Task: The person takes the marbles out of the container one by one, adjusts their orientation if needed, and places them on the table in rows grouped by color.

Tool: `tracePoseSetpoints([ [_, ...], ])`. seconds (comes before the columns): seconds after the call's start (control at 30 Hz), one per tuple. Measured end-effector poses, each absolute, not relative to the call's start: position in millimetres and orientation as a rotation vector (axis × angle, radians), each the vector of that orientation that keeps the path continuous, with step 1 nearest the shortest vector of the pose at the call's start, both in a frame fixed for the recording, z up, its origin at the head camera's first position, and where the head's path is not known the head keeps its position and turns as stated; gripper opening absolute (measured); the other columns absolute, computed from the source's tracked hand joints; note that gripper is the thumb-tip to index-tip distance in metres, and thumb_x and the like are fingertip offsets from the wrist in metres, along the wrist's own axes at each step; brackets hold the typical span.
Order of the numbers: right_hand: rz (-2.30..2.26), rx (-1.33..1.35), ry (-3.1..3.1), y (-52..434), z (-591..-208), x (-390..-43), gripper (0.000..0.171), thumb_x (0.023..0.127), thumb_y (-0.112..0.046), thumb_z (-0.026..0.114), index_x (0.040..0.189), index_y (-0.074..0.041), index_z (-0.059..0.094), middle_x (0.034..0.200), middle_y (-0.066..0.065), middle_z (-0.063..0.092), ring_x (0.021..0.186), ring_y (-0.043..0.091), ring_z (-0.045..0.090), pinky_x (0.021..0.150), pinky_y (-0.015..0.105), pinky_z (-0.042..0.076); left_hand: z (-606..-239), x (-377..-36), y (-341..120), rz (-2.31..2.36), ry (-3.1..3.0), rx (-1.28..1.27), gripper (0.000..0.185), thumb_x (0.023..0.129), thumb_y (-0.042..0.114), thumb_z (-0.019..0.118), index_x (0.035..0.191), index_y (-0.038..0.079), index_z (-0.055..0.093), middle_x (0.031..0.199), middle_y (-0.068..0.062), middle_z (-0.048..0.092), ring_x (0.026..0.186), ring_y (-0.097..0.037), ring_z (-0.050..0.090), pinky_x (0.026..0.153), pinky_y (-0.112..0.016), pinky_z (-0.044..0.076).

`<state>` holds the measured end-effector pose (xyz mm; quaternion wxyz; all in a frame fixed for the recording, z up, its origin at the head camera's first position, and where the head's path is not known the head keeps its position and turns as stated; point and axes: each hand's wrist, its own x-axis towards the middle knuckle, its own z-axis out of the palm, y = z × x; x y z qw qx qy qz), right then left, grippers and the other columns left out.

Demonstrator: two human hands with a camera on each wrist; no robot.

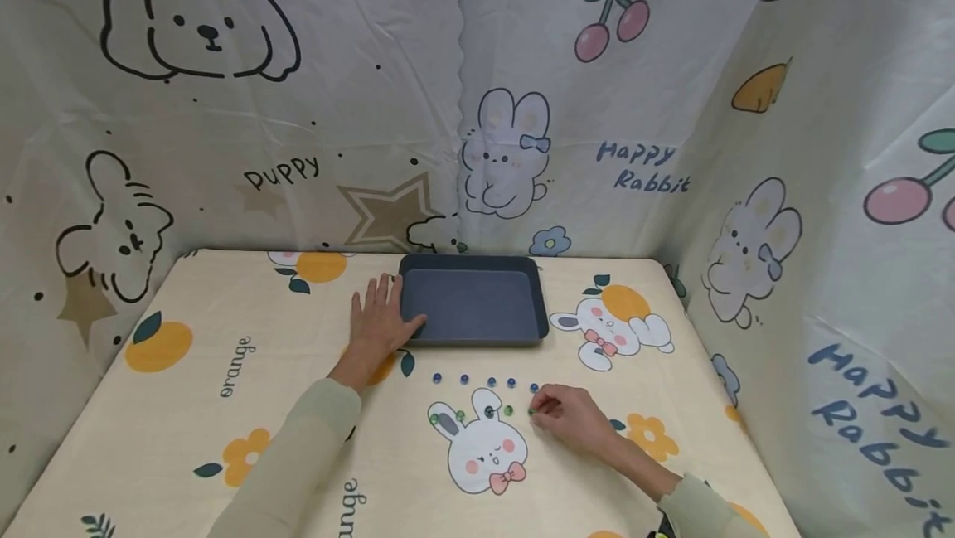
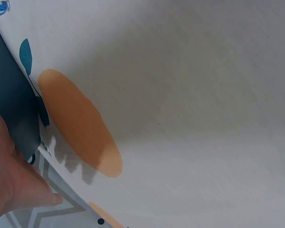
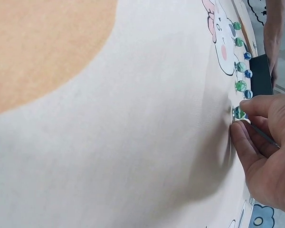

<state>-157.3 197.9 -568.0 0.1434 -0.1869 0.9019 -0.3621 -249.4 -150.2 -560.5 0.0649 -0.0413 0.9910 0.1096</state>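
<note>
My left hand [image 1: 379, 324] lies with its fingers spread at the left side of a dark grey tray [image 1: 473, 306], its thumb over the near-left corner. The left wrist view shows part of that hand beside the tray. In front of the tray, several blue marbles [image 1: 464, 379] form a row. Nearer to me runs a second row, of green marbles [image 1: 460, 416]. At the right end of this row, my right hand [image 1: 574, 419] pinches a green marble [image 3: 238, 112] between thumb and fingertips, close over the cloth. One blue marble [image 1: 534, 388] sits just beyond its fingers.
A cream cloth [image 1: 291, 405] printed with oranges, flowers and rabbits covers the table. Pale printed curtains [image 1: 388, 90] hang behind the tray and along both sides. The tray stands near the table's back edge.
</note>
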Motion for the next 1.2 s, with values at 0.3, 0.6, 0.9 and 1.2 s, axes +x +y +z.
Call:
tracePoseSetpoints([
  [0.3, -1.014, -0.538, 2.661, 199.4, -558.9, -155.5, 0.013, 0.089, -0.005, 0.074, 0.092, -0.017, 0.069, 0.086, -0.012, 0.064, 0.078, 0.008, 0.06, 0.073, 0.022, 0.055, -558.4, -251.2, -148.0, 0.338, 2.991, -0.116, 0.094, 0.095, 0.062, 0.053, 0.16, 0.005, 0.014, 0.164, -0.022, 0.008, 0.15, -0.04, 0.005, 0.118, -0.06, 0.003],
  [0.6, -1.056, -0.523, 2.733, 201.5, -533.7, -160.2, 0.005, 0.093, -0.007, 0.071, 0.097, -0.01, 0.072, 0.09, -0.009, 0.066, 0.085, 0.01, 0.062, 0.076, 0.022, 0.055, -558.8, -250.2, -156.3, 0.408, 2.998, -0.109, 0.093, 0.096, 0.06, 0.052, 0.16, 0.005, 0.013, 0.164, -0.023, 0.006, 0.15, -0.042, 0.004, 0.117, -0.062, 0.001],
  [0.9, -1.05, -0.527, 2.828, 211.3, -513.4, -175.5, 0.009, 0.092, -0.009, 0.072, 0.101, -0.006, 0.072, 0.092, -0.006, 0.067, 0.088, 0.012, 0.065, 0.079, 0.028, 0.057, -557.1, -251.7, -157.5, 0.451, 2.989, -0.08, 0.088, 0.099, 0.059, 0.045, 0.16, 0.005, 0.013, 0.164, -0.023, 0.007, 0.149, -0.043, 0.005, 0.116, -0.063, 0.003],
  [1.2, -0.915, -0.564, 2.937, 219.0, -499.6, -193.4, 0.027, 0.095, -0.015, 0.07, 0.121, -0.006, 0.069, 0.117, 0.006, 0.069, 0.106, 0.026, 0.064, 0.089, 0.042, 0.055, -555.7, -250.4, -156.4, 0.54, 2.935, -0.077, 0.079, 0.103, 0.052, 0.039, 0.16, 0.006, 0.011, 0.164, -0.024, 0.004, 0.148, -0.046, 0.008, 0.116, -0.064, 0.007],
])
